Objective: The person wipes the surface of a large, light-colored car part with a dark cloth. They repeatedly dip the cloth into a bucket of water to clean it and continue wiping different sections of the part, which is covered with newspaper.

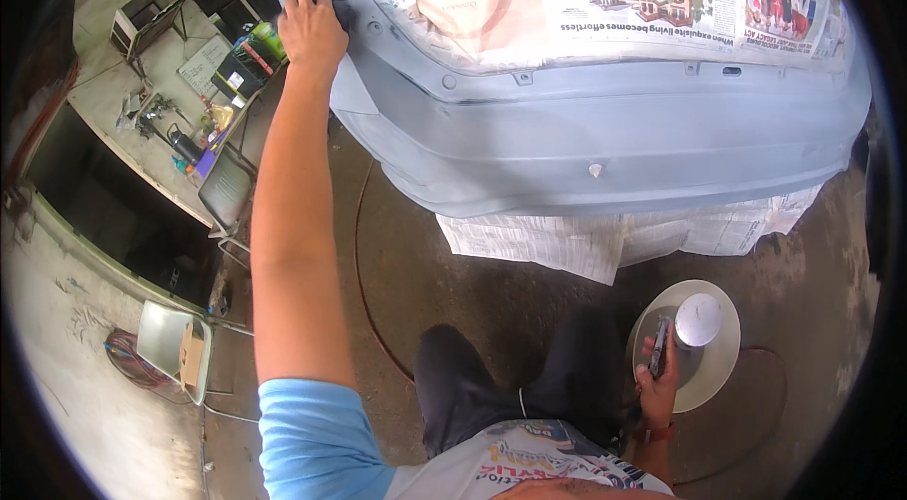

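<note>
At the upper left, my left hand is closed over a dark, rounded object, pressed to the end of a grey car bumper. The hand covers most of that object, so I cannot tell its kind. Newspaper masking covers the panel above the bumper, and more paper hangs below it. Low on the right, my right hand grips a slim grey and black tool. It is over a pale round tub, beside a white round container.
A hose runs along the floor near my legs. To the left stand a table with bottles and tools, a chair, and another pale chair with cardboard on it. Coiled cable lies beside that chair.
</note>
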Tool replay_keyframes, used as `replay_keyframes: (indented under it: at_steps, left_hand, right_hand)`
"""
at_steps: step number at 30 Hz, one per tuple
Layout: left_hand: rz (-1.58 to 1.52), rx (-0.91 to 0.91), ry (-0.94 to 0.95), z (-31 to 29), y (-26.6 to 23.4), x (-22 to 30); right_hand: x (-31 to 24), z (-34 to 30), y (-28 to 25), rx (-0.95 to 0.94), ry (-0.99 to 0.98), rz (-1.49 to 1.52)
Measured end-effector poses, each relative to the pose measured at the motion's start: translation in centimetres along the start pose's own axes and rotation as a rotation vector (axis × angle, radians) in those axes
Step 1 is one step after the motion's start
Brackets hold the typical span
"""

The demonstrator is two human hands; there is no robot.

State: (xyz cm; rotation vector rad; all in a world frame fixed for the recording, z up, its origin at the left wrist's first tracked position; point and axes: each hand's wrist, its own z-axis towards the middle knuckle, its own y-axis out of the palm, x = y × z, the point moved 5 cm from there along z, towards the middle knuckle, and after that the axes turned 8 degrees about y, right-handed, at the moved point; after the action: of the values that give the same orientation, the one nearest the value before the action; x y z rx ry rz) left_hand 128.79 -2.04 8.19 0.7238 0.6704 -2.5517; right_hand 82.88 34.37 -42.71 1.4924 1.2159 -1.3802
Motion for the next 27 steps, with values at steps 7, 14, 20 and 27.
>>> replay_keyframes:
  at_steps: [7,14,20,27]
  left_hand:
    - [-0.069,-0.398,0.169,-3.7,2.3,7.1]
    - [-0.415,0.247,-0.103,-3.4,1.4,4.2]
    - [-0.152,-0.186,0.070,-5.4,3.4,10.3]
    - [-0.374,-0.420,0.124,-9.5,1.5,17.9]
  right_hand:
    - [0.6,0.3,0.1,-0.011,-0.013,0.014]
    - [0.3,0.2,0.7,-0.051,0.003,0.044]
    - [0.7,0.0,0.5,-0.044,-0.010,0.011]
    - [-0.3,0.2,1.3,-0.082,0.038,0.087]
